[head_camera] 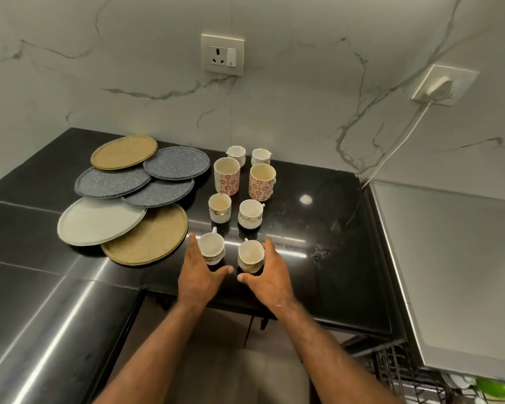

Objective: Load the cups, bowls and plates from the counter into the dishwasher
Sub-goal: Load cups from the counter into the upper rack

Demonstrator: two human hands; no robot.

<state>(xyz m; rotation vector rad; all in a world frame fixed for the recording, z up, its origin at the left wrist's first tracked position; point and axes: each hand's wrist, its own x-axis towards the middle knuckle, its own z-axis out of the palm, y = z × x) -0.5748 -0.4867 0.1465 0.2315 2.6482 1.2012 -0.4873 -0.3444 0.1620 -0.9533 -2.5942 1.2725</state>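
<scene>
- Lying overlapped toward the left edge of the black counter [318, 228]: six plates, none loaded. They are a tan plate [124, 152] at the back, three blue-grey speckled plates [177, 162], a white plate [99, 221] and a second tan plate [146, 234] nearest the front edge.
- Mid-counter: eight cups in two columns, all upright. At the back are two small white cups [236, 154], then two floral mugs [226, 175], then two gold-trimmed cups [219, 207].
- Left hand [200, 275]: spread around the near-left cup [212, 247], fingers along its left side and thumb on the near side. The grasp is not closed.
- Right hand [271, 275]: likewise spread around the near-right cup [250, 256]. No firm grasp is evident.
- Bottom right, below the counter: the dishwasher rack [405, 374] is pulled out. A green item [493, 387] sits in it, partly cut off.
- No bowls are visible on the counter.
- Assessment: loading of the cups and plates appears barely begun. All fourteen pieces remain on the counter.
</scene>
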